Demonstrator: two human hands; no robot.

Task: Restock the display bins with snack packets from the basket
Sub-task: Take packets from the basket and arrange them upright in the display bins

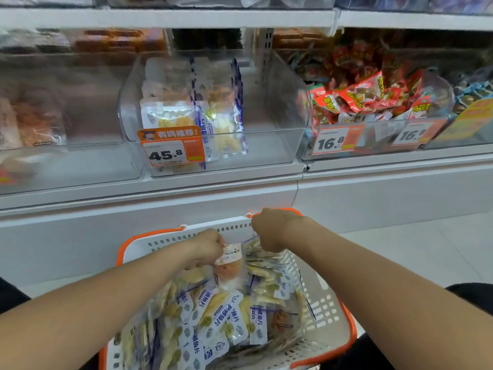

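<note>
A white basket (324,303) with an orange rim sits on the floor below the shelf, heaped with white-and-blue snack packets (221,313) of yellow slices. Over its far end the left hand (206,248) pinches an orange-filled packet (229,260) by its top edge, while the right hand (269,231) has its fingers curled under; whether they hold anything I cannot tell. Above, the middle clear bin (274,102), tagged 45.8, holds a row of upright matching packets (192,113) along its left side, and the next bin (373,140) to the right is piled with red packets (368,94).
</note>
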